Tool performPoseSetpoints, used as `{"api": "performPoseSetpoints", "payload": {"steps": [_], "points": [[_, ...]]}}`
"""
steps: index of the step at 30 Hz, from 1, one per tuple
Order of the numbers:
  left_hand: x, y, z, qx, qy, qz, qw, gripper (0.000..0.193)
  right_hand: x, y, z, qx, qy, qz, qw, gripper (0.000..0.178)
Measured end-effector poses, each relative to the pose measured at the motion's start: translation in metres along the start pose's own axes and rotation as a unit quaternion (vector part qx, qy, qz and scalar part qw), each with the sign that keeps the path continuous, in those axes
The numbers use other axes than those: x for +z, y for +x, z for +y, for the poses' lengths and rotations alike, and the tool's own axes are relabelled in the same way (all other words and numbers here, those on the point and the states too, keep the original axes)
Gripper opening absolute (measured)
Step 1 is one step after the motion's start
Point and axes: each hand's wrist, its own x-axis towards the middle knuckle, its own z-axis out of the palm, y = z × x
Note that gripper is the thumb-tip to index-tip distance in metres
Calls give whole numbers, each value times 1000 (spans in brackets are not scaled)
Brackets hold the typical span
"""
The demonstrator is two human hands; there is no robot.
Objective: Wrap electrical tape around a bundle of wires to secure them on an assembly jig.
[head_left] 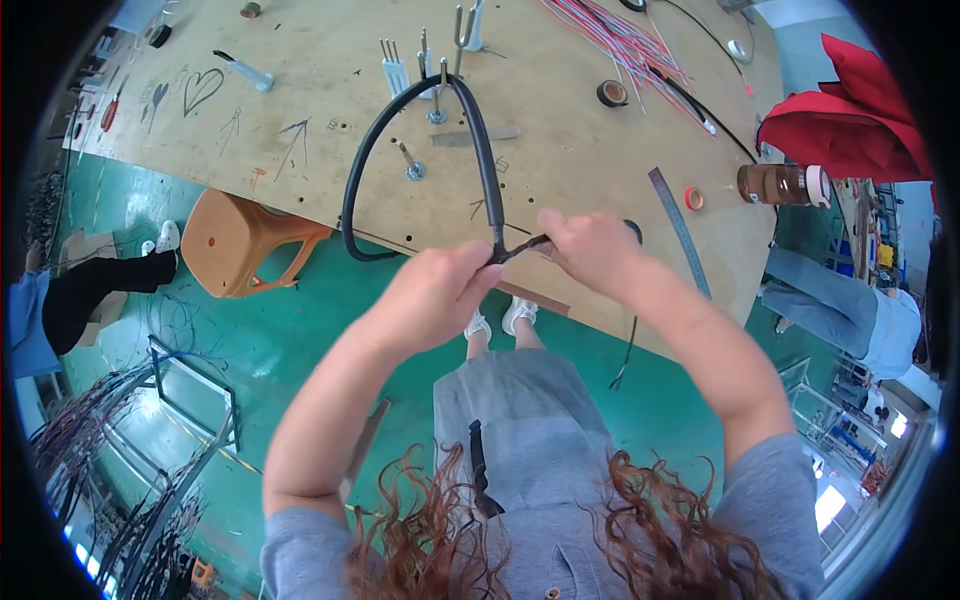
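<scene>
A thick black cable (483, 150) loops over an upright metal peg near the table's far side, and its two legs come back toward me. My left hand (430, 293) is closed at the near end of the right leg, thumb and fingers pinching it where a greyish section shows. From that spot a thin, dark, twisted strand (524, 247) runs to my right hand (592, 248), which pinches its other end. Whether the strand is tape or wire I cannot tell. Beyond my right hand a black curve shows, and a thin cable with bare-looking ends (617, 380) hangs past the table edge.
Metal pegs in white holders (396, 75) stand on the wooden table (570, 150). A steel ruler (680, 232), tape rolls (612, 94), a brown bottle (782, 185) and red-white wires (620, 35) lie right. An orange stool (240, 243) stands left. Other people are at both sides.
</scene>
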Motion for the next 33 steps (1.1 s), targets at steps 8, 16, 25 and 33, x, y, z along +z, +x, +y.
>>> {"api": "performPoseSetpoints", "payload": {"steps": [8, 16, 25, 33], "points": [[-21, -1, -27, 130, 209, 2, 969, 16, -22, -27, -47, -83, -6, -64, 994, 27], [31, -1, -34, -157, -330, 29, 930, 23, 13, -58, -88, 120, 327, -56, 936, 25], [46, 19, -7, -234, -373, 145, 886, 19, 16, -53, -81, 102, 299, -43, 948, 22], [66, 13, -6, -157, -270, 229, 922, 16, 23, -26, -59, 20, 219, 75, 973, 16]]}}
